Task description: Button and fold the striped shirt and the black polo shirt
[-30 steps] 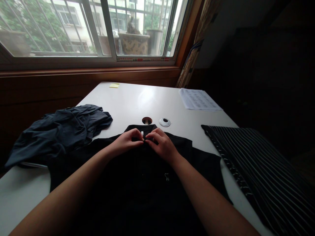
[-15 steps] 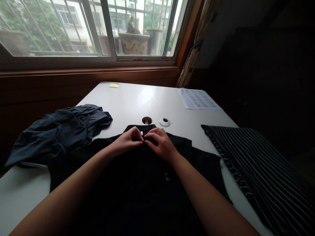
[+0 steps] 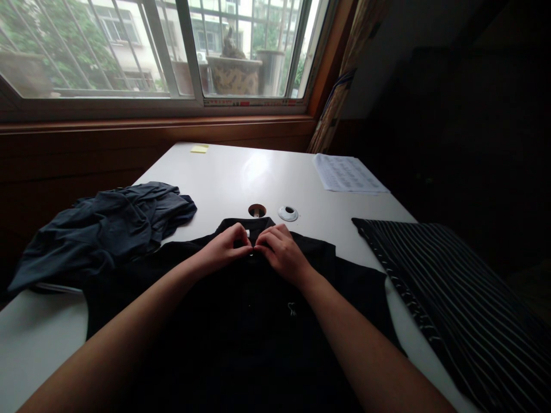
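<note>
A black collared shirt lies spread front side up on the white table, its collar toward the window. Just below the collar, my left hand pinches the front edge of the cloth between thumb and fingers. Facing it, my right hand pinches the same spot, and the two sets of fingertips almost meet. A small pale button shows right under the fingertips. Inside the collar a white label is partly visible. A small light emblem marks the chest on the right.
A crumpled dark blue garment lies at the left, and a striped black cloth at the right. Beyond the collar are a round hole in the table and its loose cover. Printed papers and a yellow note lie farther back.
My fingertips have shifted slightly and closed in tighter, with the right fingers curled more. A pale button now shows beneath them. The shirt and other things stay put.
</note>
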`<state>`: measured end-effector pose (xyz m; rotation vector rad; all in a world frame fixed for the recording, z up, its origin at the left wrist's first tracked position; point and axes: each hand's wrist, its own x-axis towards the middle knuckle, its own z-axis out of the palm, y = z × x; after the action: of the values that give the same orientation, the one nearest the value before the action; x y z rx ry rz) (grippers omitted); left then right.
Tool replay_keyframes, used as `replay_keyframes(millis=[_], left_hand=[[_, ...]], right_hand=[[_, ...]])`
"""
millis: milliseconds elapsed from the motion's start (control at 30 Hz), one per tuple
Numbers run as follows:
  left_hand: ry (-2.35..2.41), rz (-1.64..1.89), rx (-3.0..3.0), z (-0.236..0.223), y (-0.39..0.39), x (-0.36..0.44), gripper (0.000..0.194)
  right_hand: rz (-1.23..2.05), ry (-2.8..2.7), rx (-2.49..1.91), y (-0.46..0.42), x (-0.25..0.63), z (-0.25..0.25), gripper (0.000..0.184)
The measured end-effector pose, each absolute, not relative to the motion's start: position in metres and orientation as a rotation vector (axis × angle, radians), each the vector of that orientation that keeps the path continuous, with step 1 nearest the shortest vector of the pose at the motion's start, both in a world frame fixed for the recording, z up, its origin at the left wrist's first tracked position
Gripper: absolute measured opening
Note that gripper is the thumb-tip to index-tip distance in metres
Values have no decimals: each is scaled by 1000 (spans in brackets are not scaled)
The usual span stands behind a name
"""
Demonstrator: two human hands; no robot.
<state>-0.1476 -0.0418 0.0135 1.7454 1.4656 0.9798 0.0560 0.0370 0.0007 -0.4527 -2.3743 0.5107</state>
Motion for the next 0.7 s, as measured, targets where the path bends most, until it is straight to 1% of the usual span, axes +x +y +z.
replay_keyframes(millis=[200, 400, 500, 600, 700], left_hand=[[1472, 928, 1831, 12, -42, -149, 18], [1428, 944, 1684, 17, -44, -152, 25], [1413, 977, 1627, 14, -42, -153, 24], [1357, 980, 1584, 11, -42, -153, 20], [1301, 978, 1579, 10, -43, -153, 21]], right_hand=[[507, -2338, -498, 37, 58, 3, 6], [505, -2326, -549, 36, 58, 4, 4], [498, -2323, -546, 34, 59, 6, 3], [506, -2325, -515, 34, 60, 6, 7], [524, -2341, -481, 34, 60, 7, 10]])
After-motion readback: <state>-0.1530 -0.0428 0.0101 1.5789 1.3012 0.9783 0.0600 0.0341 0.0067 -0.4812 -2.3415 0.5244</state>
